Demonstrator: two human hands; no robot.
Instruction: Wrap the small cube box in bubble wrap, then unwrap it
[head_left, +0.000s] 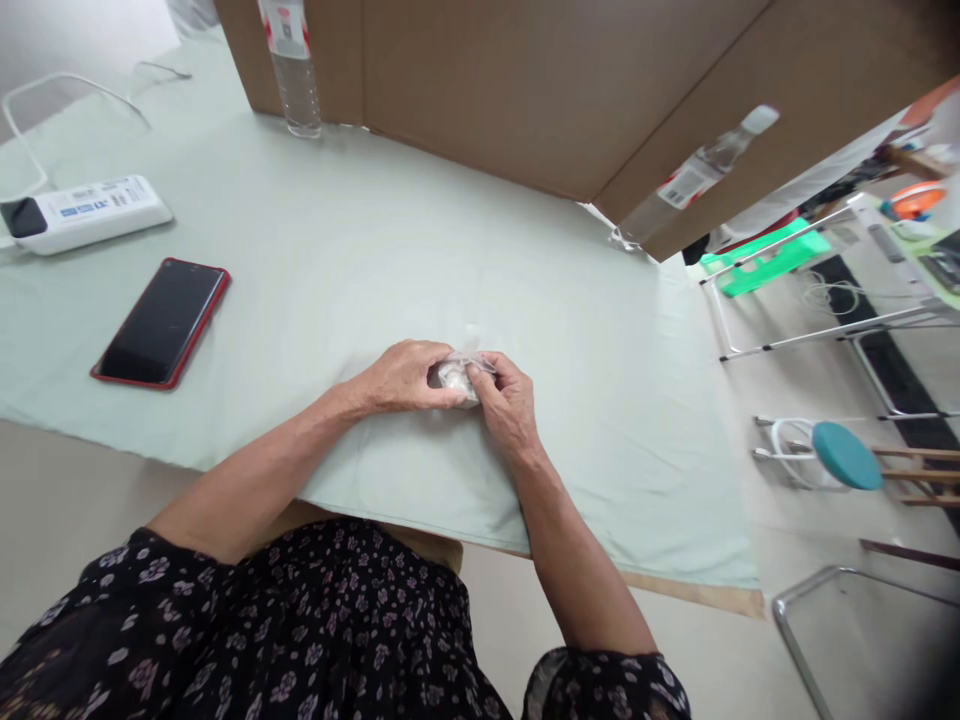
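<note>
While both forearms are reaching in over the table's near edge, the left hand (409, 375) is pointing rightward with its back up, thumb and fingers curving apart around a packet (455, 380) and gripping its left side. The packet, whitish in clear wrap, is sitting between the two hands, above the front part of the cloth (322, 260); whether it is touching the cloth, I cannot tell. The right hand (512, 400) is angling up and leftward, its thumb and bent fingers pinching the wrap at the packet's right side.

Counting from the left, one white device (101, 212) is lying by the cloth's left edge, one red-cased phone (161, 325) is lying nearer the person, and one bottle (298, 90) is standing beside the cardboard (480, 90). Another bottle (694, 180), making two, is standing by the cardboard's right part. One teal-topped stool (847, 455) is standing on the floor, farthest right.
</note>
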